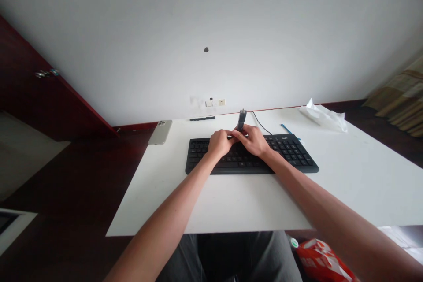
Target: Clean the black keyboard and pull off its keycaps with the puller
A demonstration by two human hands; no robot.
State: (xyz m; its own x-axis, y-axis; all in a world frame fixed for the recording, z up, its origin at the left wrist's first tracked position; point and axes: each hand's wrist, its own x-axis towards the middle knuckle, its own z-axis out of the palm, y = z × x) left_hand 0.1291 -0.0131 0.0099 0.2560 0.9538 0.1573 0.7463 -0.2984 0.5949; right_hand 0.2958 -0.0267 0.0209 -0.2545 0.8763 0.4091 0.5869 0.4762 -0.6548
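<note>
A black keyboard [291,154] lies on the white table [231,202], its cable running off to the back. Both my hands meet over the keyboard's top row. My left hand [220,142] is closed, its fingers pinched toward the right hand. My right hand [254,139] is closed round the lower end of a slim dark grey tool [242,119], which stands nearly upright behind the keyboard. Whether the left fingers hold a small part is hidden.
A silver phone [160,132] lies face down at the table's back left corner. A black strip [202,118] lies by the back edge. Crumpled white plastic [325,116] and a blue pen [287,129] lie at the right. A red bag [322,264] sits below the table's front edge.
</note>
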